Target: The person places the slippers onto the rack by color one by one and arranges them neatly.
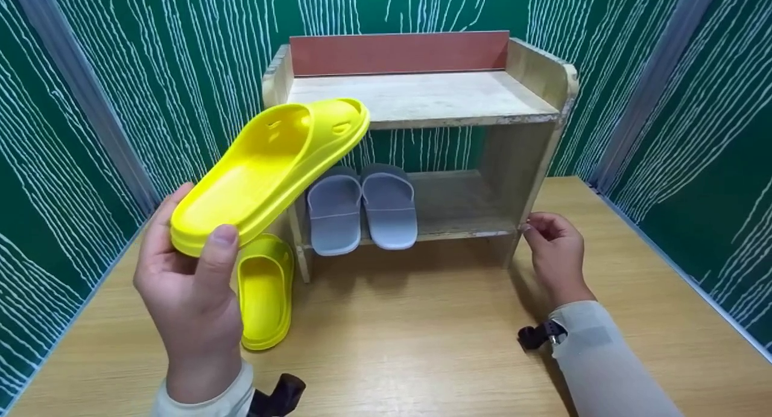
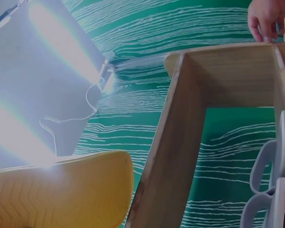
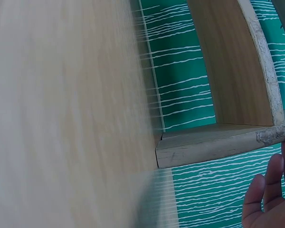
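My left hand holds a yellow slipper by its heel end, thumb along the near edge and fingers beneath. The slipper is raised and tilted, toe pointing up and right in front of the wooden shoe rack. Its ridged sole shows in the left wrist view. The matching yellow slipper lies on the table beside the rack's left leg. At the rack's right side, my right hand touches the side panel with its fingertips, near the lower shelf's level; the other fingers look loosely bent in the right wrist view.
Two grey slippers stand side by side on the left of the lower shelf, heels over its front edge. A reddish board backs the top shelf. Green walls with white streaks enclose the wooden table.
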{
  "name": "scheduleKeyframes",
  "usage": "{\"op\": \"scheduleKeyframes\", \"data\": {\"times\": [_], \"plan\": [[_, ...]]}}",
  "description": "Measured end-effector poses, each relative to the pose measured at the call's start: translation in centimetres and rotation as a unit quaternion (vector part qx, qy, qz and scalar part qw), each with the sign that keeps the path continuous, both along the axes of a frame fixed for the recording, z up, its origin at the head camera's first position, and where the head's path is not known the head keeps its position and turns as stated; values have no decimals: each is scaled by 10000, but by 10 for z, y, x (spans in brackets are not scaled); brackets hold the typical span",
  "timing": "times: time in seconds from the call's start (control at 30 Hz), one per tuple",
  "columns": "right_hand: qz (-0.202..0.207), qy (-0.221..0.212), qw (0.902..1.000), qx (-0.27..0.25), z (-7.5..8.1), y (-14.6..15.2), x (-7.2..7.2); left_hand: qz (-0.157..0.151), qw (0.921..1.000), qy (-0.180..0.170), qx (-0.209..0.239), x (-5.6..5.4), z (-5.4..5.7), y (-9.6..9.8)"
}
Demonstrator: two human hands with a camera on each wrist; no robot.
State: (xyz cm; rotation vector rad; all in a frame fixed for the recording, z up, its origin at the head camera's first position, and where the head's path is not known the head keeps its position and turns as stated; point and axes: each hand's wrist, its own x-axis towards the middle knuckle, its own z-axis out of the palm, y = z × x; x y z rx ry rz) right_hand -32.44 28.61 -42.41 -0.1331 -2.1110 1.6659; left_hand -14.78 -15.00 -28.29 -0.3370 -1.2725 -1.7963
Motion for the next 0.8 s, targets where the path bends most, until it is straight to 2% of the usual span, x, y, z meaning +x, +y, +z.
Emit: {"op": "scheduleKeyframes", "data": {"times": [0.2,0.43,0.6,0.8], "plan": [[5,-62,10000,-7,0,0,1,149,9997,-160,-94,-3,3,10],[21,157,9997,-198,0,-3,3,207,9993,-232,-192,-10,8,20],[-4,149,9996,-243,-1,-3,4,367,9974,-319,-529,-17,13,28],[35,121,9998,-125,0,-2,4,615,9952,-331,-682,-29,16,34]]}}
